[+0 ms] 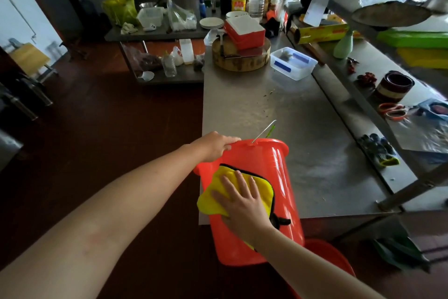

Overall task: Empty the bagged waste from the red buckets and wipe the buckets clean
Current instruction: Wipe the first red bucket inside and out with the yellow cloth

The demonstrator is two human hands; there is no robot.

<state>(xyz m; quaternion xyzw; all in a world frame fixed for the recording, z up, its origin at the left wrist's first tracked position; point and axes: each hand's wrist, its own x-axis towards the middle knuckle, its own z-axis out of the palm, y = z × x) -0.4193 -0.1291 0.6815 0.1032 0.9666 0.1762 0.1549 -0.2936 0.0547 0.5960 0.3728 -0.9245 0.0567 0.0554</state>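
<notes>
Bucket: the red bucket (274, 177) lies tipped on its side across the near corner of the tabletop (266, 104). Its mouth faces away from the person and its base hangs out past the edge. The inside is hidden from this view.
Left grip: the left grip (218, 146) is closed on the far rim, fingers curled over the lip, and it steadies the bucket.
Right grip: the right grip (242, 204) is flat and wide, with fingers spread and straight. It presses the cloth (257, 184) onto the outer wall and clasps nothing.
Cloth: yellow with a dark edge and soft. It drapes over the curve of the wall, and one corner hangs off the left side.
Weight: judged light – one hand at the rim seems enough to keep it tilted.
Stiffness: thin moulded plastic, so the wall probably flexes a little under a hard press. The rolled rim looks like the stiffest part.
Surface: glossy and smooth, with bright streaks of reflected light. It is likely slippery, more so if the cloth is damp.
Where to hold: the rim lip as now, or the wire handle (264, 131) that sticks up at the far side.
Risk: with so much of it overhanging, a strong downward wipe could roll it or tip it off the corner – the rim hold has to counter that.
Second bucket: a second bucket (327, 255) sits low at the right, below the tabletop and partly behind the right forearm. Its state cannot be told.
</notes>
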